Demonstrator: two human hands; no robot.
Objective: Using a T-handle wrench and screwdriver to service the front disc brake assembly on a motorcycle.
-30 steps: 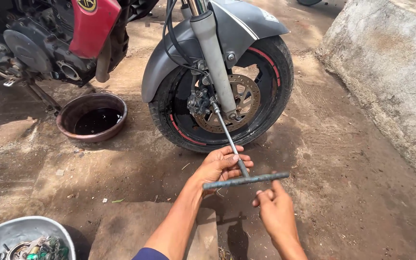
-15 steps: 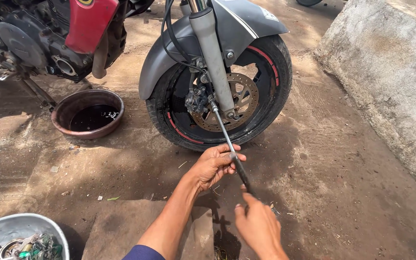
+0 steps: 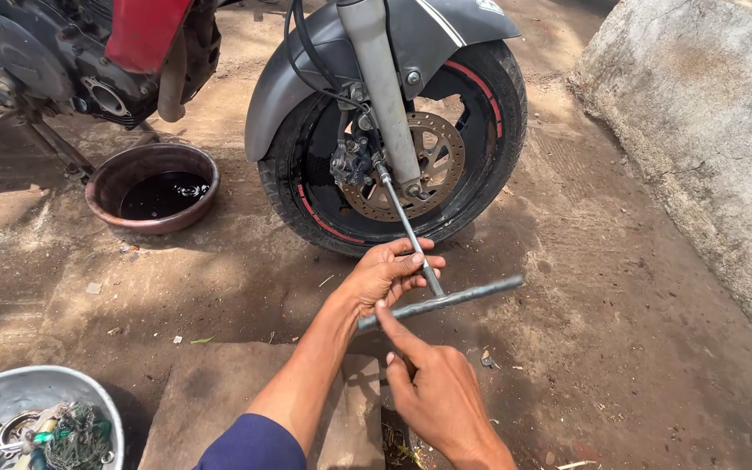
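The T-handled wrench (image 3: 419,261) runs from the brake caliper (image 3: 350,161) on the front wheel (image 3: 480,130) down to the person. The left hand (image 3: 385,274) curls loosely around its shaft to steady it, while the right hand (image 3: 433,392) points one finger onto the crossbar, other fingers folded, for turning.

The left hand (image 3: 386,277) steadies the shaft of a T-handle wrench (image 3: 419,261) set on the front wheel's (image 3: 480,130) brake caliper (image 3: 350,161). The right hand's (image 3: 433,392) forefinger touches its crossbar. A basin of dark oil (image 3: 154,187) sits nearby.
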